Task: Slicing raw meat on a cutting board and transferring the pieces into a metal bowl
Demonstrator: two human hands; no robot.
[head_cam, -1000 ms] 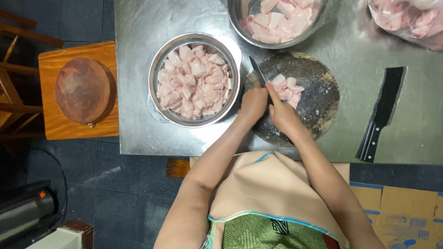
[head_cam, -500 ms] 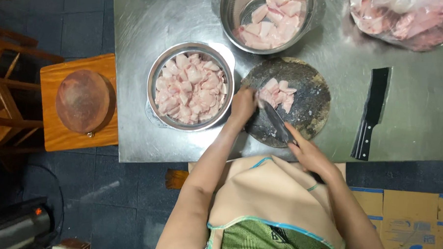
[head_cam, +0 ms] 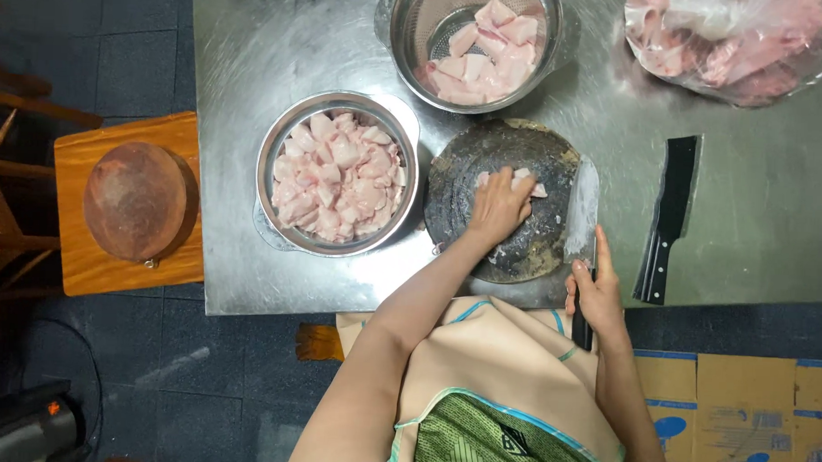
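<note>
My left hand (head_cam: 498,207) lies palm-down on the dark round chopping block (head_cam: 468,169), fingers curled loosely over the few pale cut meat pieces (head_cam: 520,177) at its far side; it covers them rather than clenching them. My right hand (head_cam: 598,297) is closed around the black handle of the cleaver (head_cam: 583,210), forefinger laid along the spine, the broad blade resting flat-ish at the block's right edge, apart from the meat.

To gather the pieces well, I judge the left hand should cup them from the far side and draw them into one tight pile, keeping fingertips tucked and away from the blade. The cleaver wants to slide under the pile with its edge low against the wood, so the pieces ride on the flat rather than scatter onto the steel table (head_cam: 756,252).

The full steel bowl (head_cam: 338,174) of cut meat sits just left of the block, touching or nearly so; a short carry. A steel colander (head_cam: 472,42) with larger pieces stands beyond the block, a plastic bag of meat (head_cam: 727,46) at the far right, and a second cleaver (head_cam: 668,213) lies just right of the block.
</note>
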